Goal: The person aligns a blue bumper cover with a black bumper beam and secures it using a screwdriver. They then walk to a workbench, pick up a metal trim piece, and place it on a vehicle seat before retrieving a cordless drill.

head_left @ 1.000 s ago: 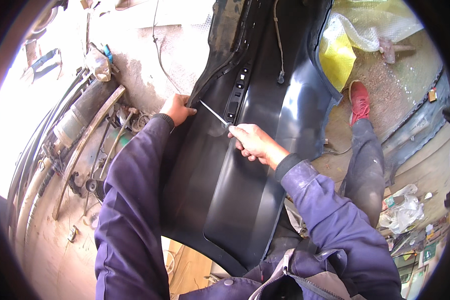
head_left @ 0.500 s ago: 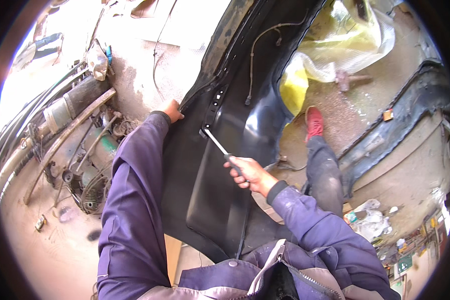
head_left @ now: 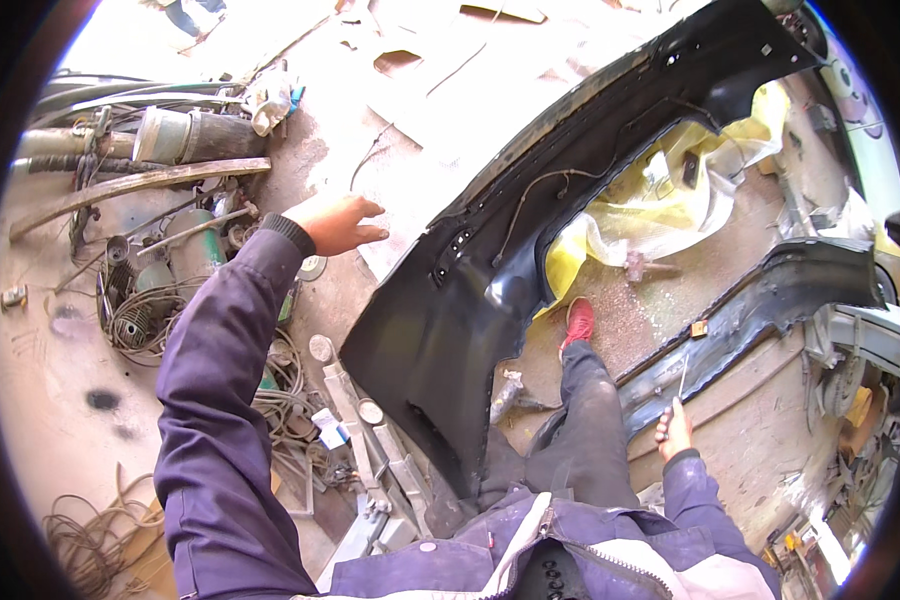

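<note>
A large black car bumper (head_left: 410,345) lies in front of me, its inner side up, with a thin cable (head_left: 522,200) across it and a small slotted bracket (head_left: 452,255) near its left edge. My left hand (head_left: 342,224) hovers beyond that edge, apart from the bumper, with fingers spread and nothing in them. At the right, my right hand (head_left: 676,432) is wrapped round the handle of a screwdriver (head_left: 683,378), whose shaft points up and away. The screwdriver is clear of the bumper and in front of a second, dusty dark bumper (head_left: 740,305).
Yellow and clear plastic sheeting (head_left: 660,190) lies inside the bumper's curve, near a hammer (head_left: 650,267). My red shoe (head_left: 579,322) stands close by. Pipes, a wooden bar (head_left: 140,188), a green cylinder (head_left: 202,245) and coiled cables (head_left: 90,530) clutter the left. A jointed stand (head_left: 370,430) is beside the bumper's near end.
My left hand has let go of the bumper edge and opened. My right hand has drawn the screwdriver away from the bracket, to the right. The view has shifted, showing more of the bumper.
</note>
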`<state>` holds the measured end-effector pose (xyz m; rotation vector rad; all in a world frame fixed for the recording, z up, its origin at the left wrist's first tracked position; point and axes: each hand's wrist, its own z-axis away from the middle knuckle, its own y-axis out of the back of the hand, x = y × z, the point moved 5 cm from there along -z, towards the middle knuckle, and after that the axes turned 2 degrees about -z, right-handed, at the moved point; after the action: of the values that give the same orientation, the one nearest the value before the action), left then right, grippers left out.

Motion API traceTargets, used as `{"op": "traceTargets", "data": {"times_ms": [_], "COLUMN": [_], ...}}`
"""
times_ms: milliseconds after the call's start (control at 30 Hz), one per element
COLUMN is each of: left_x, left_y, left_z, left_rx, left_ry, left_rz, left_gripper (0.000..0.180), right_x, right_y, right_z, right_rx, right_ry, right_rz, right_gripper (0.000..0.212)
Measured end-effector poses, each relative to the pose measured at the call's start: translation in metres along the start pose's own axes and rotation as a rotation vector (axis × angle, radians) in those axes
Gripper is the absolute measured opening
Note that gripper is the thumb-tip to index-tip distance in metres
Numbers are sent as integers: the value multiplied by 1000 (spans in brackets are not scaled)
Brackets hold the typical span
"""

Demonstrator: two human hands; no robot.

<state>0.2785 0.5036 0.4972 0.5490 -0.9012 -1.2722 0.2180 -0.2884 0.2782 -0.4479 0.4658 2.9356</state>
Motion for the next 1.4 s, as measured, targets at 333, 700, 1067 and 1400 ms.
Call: {"op": "traceTargets", "data": {"times_ms": [333, 700, 1067, 1400], "left_x": [-118, 19, -6, -199], "left_y": [-159, -472, -599, -452], "left_z": [303, 536, 520, 551], "left_rx": [309, -26, -90, 190], "left_ry": [263, 683, 671, 661], "left_rz": [244, 680, 898, 676], "left_gripper": [39, 45, 54, 46], "right_x": [195, 95, 92, 172], "right_y": [15, -108, -184, -263], "right_z": [145, 195, 319, 434], "right_rx": [54, -262, -177, -124], "right_ry": [-9, 331, 780, 875], "right_rz": [-80, 15, 197, 46], "right_gripper": [38, 40, 33, 26]}}
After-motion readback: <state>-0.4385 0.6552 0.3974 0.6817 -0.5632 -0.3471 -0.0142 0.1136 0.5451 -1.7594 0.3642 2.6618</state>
